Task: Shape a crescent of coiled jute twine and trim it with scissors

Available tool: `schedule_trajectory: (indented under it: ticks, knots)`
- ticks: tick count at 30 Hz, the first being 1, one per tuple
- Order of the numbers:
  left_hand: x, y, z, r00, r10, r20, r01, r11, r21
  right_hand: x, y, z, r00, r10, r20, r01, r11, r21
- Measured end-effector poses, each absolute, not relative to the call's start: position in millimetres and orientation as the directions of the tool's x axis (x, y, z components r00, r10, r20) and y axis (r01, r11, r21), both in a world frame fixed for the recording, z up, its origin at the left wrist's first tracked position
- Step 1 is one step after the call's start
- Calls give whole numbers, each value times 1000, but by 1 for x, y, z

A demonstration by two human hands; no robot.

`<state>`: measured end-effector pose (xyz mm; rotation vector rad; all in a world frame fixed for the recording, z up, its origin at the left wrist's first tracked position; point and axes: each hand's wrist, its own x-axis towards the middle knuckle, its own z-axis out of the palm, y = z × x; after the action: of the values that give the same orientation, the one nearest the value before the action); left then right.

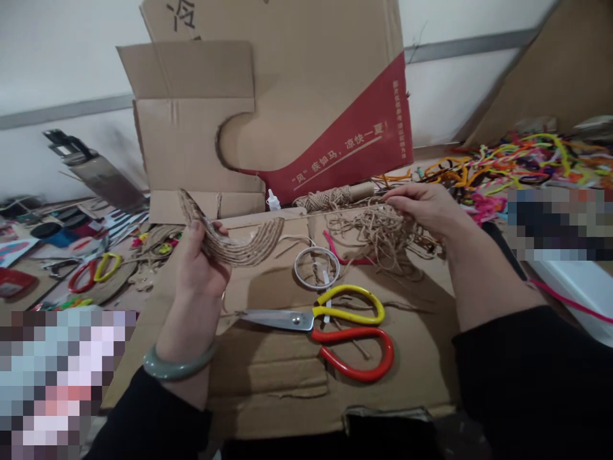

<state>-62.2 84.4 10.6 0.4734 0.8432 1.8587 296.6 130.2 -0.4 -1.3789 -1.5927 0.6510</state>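
My left hand [201,259] is closed on a curved, crescent-shaped piece covered with rows of jute twine [239,249]. At the right, my right hand [426,207] pinches with thumb and forefinger above a loose tangle of jute twine [383,233]; what lies between the fingertips is too small to make out. Scissors with one yellow and one red handle [306,321] lie on the cardboard [272,377] between my arms, blades pointing left. Just behind them is a white ring [297,271], like a roll of tape. A wound bundle of twine [330,198] sits farther back.
A large upright cardboard sheet [311,76] stands behind my hands, with a small white bottle [273,200] at its foot. Colourful pipe cleaners [460,172] heap up at the right. Another pair of scissors [93,271], paint jars [52,234] and a tilted bottle [103,176] are at the left.
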Motion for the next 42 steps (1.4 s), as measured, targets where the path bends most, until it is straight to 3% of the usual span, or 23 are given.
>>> schedule_trajectory:
  ticks: [2, 4, 7, 9, 12, 15, 17, 22, 26, 28, 30, 32, 34, 38, 42]
  knots:
    - [-64, 85, 10, -441, 897, -30, -630, -285, 723, 304, 131, 0, 61, 947, 314, 530, 236, -814]
    - [-63, 83, 10, -420, 906, -46, -624, -252, 739, 309, 131, 1, 35, 949, 313, 699, 201, -687]
    - [-59, 80, 10, -369, 922, -115, -624, -154, 766, 309, 128, 5, 59, 975, 214, 954, 8, -299]
    - [-56, 78, 11, -355, 923, -147, -630, -120, 767, 300, 126, 5, 125, 957, 260, 989, -101, -104]
    - [-54, 78, 8, -356, 925, -131, -612, -125, 781, 269, 125, -1, -2, 901, 433, 996, 42, -82]
    - [-52, 78, 3, -310, 943, -121, -577, -85, 813, 229, 130, -15, -257, 905, 339, 944, 310, -111]
    - [-50, 78, 0, -278, 950, -143, -560, -39, 828, 209, 134, -25, -405, 896, 182, 906, 419, -48]
    - [-45, 75, -1, -256, 953, -163, -539, -1, 842, 202, 135, -35, -253, 954, 162, 967, 251, 34]
    - [-42, 74, -2, -209, 964, -166, -517, 35, 856, 216, 138, -29, -242, 959, 149, 969, 246, -9]
    - [-41, 73, -3, -198, 966, -165, -508, 43, 860, 224, 140, -26, -225, 962, 152, 964, 243, -110]
    - [-41, 73, -4, -200, 965, -170, -505, 47, 862, 231, 141, -24, -203, 962, 183, 893, 259, -368]
    - [-40, 73, -5, -186, 967, -172, -502, 57, 863, 234, 139, -22, -174, 953, 248, 670, 299, -680]
    - [-39, 73, -5, -153, 974, -166, -497, 69, 865, 233, 134, -18, -130, 941, 312, 415, 337, -845]
    - [-38, 71, -6, -97, 986, -136, -492, 72, 868, 227, 126, -7, -45, 931, 363, 159, 365, -917]
    - [-37, 71, -5, -103, 984, -145, -479, 78, 874, 230, 124, 1, 85, 905, 418, -27, 421, -907]
